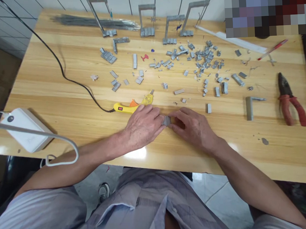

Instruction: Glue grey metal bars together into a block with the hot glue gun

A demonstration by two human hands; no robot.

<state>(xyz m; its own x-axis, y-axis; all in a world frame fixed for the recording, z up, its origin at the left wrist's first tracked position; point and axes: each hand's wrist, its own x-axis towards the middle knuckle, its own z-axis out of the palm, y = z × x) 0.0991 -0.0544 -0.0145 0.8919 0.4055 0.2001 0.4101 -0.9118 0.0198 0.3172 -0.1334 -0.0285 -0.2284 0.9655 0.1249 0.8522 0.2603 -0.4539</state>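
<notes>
My left hand (pixel 145 125) and my right hand (pixel 194 127) meet near the front of the table. Between their fingertips is a small grey ridged block (pixel 166 120), which looks like metal pieces set side by side. Each hand pinches one end of it, and the fingers hide part of its ends. A yellow hot glue gun (pixel 124 108) with an orange trigger lies just beyond my left hand. Close by on the wood are a flat grey strip (pixel 179 92) and a short grey block (pixel 209 108), both apart from my hands.
Several grey hook-shaped stands (pixel 147 32) line the back, near a bundle of thin wires (pixel 78 21). Loose grey pieces (pixel 207 55) are heaped beyond my right hand. Red-handled pliers (pixel 285 100) and a pen (pixel 272 49) lie right; a white box (pixel 28 131) and cables are left.
</notes>
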